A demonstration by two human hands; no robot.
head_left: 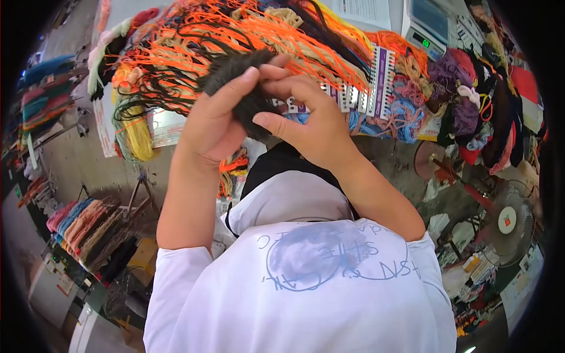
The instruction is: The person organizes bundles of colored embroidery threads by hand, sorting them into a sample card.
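Note:
A dark grey-black bundle of yarn [244,103] is held up between my hands, above the near side of the table. My left hand [216,120] wraps it from the left, thumb and fingers curled against it. From the other side, my right hand [312,115] has its bent fingers and thumb around the bundle's right edge. Orange and black yarn strands [182,53] spread over the table behind the hands. White thread cards with purple labels and toothed edges [382,82] lie right of my right hand.
A digital scale [425,35] stands at the table's back right. Purple yarn [462,88] and blue yarn [406,115] are heaped at the right. A standing fan [507,217] is at the lower right. A rack of coloured skeins [85,226] stands on the left.

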